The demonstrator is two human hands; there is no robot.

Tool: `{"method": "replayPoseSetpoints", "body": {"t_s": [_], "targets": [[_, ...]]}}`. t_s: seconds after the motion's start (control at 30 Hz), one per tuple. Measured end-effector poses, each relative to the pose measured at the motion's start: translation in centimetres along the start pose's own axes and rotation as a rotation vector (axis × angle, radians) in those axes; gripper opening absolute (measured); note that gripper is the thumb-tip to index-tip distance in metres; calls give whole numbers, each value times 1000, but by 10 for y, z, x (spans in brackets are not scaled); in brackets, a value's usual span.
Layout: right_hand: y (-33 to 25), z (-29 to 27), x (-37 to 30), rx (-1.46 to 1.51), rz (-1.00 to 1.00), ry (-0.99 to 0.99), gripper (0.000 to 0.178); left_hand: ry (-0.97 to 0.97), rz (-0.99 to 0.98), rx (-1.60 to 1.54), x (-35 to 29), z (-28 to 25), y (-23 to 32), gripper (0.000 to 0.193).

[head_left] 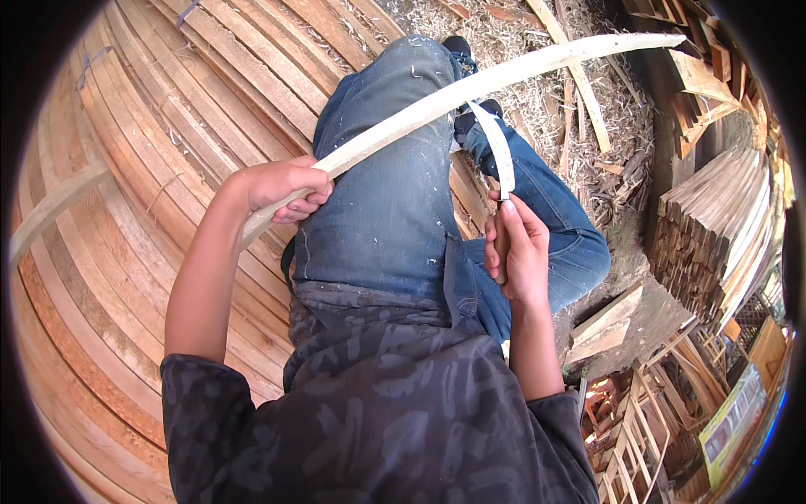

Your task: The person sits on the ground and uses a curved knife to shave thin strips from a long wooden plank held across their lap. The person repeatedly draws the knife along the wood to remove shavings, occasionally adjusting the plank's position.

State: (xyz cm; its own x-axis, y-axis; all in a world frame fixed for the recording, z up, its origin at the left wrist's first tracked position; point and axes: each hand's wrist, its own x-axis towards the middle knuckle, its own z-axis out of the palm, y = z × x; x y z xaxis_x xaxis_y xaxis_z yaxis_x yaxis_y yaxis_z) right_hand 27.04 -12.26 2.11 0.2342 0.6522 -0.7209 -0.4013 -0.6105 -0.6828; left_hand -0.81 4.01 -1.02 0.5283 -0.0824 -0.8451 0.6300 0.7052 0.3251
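Note:
A long, pale wooden strip (pixel 504 77) runs slantwise over my raised thigh, from beside my left forearm to the far right. Wrapped round its near part is my left hand (pixel 290 189), closed, with the knuckles near the jeans. My right hand (pixel 519 244) grips a knife by its brown handle (pixel 502 239), over the other bent leg. The knife's narrow, slightly curved blade (pixel 497 147) points away from me. Its tip comes up to the strip's near edge; whether it touches, I cannot tell. The strip's near end is partly hidden by my left arm.
Long sawn planks (pixel 117 277) lie stacked under me and along the left. Pale shavings (pixel 537 109) and loose slats (pixel 592 109) cover the ground ahead. At the right stand a bundle of thin strips (pixel 714 227) and a wooden frame (pixel 634 445). A short board (pixel 604 319) lies near my knee.

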Motion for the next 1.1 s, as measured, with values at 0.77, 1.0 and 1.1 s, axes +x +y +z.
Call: {"method": "replayPoseSetpoints", "body": {"t_s": [0.77,1.0,1.1], "targets": [[22,9,9,-456,-410,299,30,-223,2,-96,12,-17,-2,25],[17,12,6,-378,-349,190,29,-199,12,-187,16,-17,-8,24],[5,15,1,-135,-172,46,29,-208,43,-162,16,-17,-8,25]]}}
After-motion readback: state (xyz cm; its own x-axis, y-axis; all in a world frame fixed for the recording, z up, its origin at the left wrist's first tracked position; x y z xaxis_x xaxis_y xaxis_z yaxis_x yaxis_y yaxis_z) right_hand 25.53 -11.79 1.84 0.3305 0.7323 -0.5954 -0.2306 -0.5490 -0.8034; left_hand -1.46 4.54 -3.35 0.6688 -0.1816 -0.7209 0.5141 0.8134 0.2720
